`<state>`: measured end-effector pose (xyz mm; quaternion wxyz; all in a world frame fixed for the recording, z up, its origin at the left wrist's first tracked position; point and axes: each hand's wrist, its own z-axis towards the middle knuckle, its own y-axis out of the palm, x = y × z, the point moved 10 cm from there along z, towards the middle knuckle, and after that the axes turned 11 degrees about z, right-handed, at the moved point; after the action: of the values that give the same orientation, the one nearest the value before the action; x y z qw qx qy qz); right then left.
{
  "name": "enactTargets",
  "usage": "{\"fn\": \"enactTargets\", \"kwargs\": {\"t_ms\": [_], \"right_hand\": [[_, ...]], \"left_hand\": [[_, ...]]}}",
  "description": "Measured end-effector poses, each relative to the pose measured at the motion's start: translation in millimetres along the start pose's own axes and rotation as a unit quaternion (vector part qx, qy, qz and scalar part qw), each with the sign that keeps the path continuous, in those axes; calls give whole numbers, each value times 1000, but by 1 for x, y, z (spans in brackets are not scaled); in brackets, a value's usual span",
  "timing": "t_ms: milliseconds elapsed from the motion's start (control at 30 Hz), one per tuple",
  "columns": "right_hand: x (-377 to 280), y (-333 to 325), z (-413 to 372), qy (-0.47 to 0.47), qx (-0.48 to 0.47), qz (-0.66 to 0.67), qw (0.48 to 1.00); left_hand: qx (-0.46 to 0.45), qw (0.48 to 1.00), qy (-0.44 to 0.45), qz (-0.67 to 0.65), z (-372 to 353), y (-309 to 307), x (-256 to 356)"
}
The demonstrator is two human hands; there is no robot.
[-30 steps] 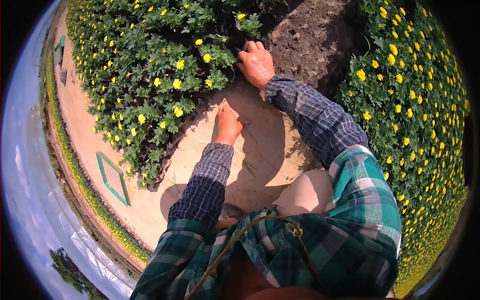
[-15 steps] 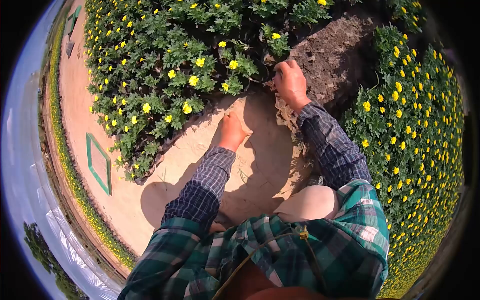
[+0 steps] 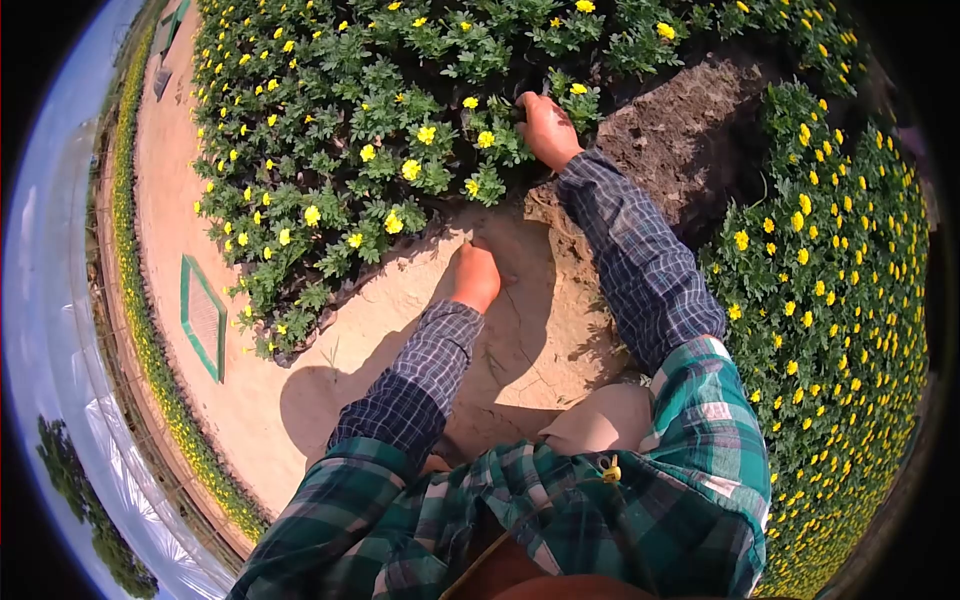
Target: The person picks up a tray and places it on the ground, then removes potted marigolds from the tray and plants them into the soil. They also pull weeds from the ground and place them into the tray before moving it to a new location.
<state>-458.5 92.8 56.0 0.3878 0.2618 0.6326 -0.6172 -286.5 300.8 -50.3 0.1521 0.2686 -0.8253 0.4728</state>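
My right hand reaches in at the edge of the potted yellow marigolds, its fingers curled down among the dark pots beneath the leaves. Its fingertips are hidden, so what they grip does not show. Lower and to the left, my left hand is closed like a fist above the pale ground, just in front of the nearest plants. Whatever its fingers may hold cannot be made out. A marigold plant with one yellow bloom stands just beyond my right hand.
Dark clumped soil lies right of my right hand. A second block of marigolds fills the right side. On the left, a green-framed tray lies on the sandy path. My knee is close below my arms.
My right hand has moved left and forward from the soil's edge to the pots. My left hand has shifted slightly right and stays closed. The whole view has shifted a little.
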Motion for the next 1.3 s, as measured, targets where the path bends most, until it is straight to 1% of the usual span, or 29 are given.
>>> {"fn": "enactTargets", "kwargs": {"t_ms": [67,133,200,233,267,300,333,367,400,433,467,500,533,567,600,667,700,733,800,867,900,933,1000,1067,1133,1167,1233,1267,1300], "right_hand": [[12,-7,-4,22,22,14,999],[7,-14,-7,24,43,-3,999],[-7,-12,-8,-20,-5,12,1000],[0,0,-5,5,-54,14,998],[12,9,-1,53,-81,-29,995],[2,4,-5,79,-116,-52,989],[7,6,-2,71,-90,-20,993],[8,3,-2,77,-72,-11,994],[7,2,-4,46,-42,-16,998],[8,-5,-8,45,-4,8,999],[8,-11,-13,42,33,32,998],[13,-8,-14,46,31,30,998],[16,-13,-15,41,70,42,996],[18,-18,-17,35,109,55,992],[15,-22,-18,35,108,54,992],[0,-27,-22,33,60,43,997],[-5,-34,-28,-7,67,88,994],[-10,-51,-40,-13,89,116,989],[-6,-93,-67,-64,159,112,979],[18,-139,-96,-89,214,-54,971],[33,-162,-111,-73,205,-153,964],[62,-175,-123,0,134,-276,952],[101,-200,-166,101,29,-426,899],[120,-208,-206,155,-53,-439,883],[106,-212,-231,146,-33,-419,895],[101,-211,-238,117,-19,-408,905],[89,-215,-247,74,33,-354,932],[89,-217,-247,75,33,-356,931],[95,-231,-249,110,87,-283,949]], "left_hand": [[56,976,15,208,-6,-11,16],[51,978,-1,201,-10,-16,25],[46,980,-11,195,-14,-24,31],[29,983,-8,179,-15,-25,32],[6,987,0,162,-13,-22,35],[0,1000,-20,8,4,-5,-1],[-8,988,-48,-146,21,16,-37],[-29,993,-29,-108,21,15,-31],[-44,997,-13,-69,14,8,-16],[-35,990,39,133,-3,-9,26],[-40,990,41,131,-7,-11,35],[-15,983,15,180,-9,-17,35],[11,973,-11,229,-10,-21,33],[25,972,9,233,-10,-22,35],[24,972,8,233,-12,-23,38],[13,973,-17,229,-17,-28,45],[12,974,-18,227,-16,-30,46],[-1,975,-16,222,-15,-28,45],[-22,977,-21,209,-19,-22,40],[32,969,1,245,-20,-31,48],[25,968,-4,251,-20,-31,49],[20,969,-3,246,-19,-31,49],[22,967,2,253,-18,-30,48],[13,968,3,251,-15,-24,42],[40,968,7,248,-16,-25,39],[71,966,27,247,-19,-29,44],[70,968,30,238,-20,-28,44],[73,969,31,234,-19,-29,44],[73,969,32,232,-19,-29,44]]}}
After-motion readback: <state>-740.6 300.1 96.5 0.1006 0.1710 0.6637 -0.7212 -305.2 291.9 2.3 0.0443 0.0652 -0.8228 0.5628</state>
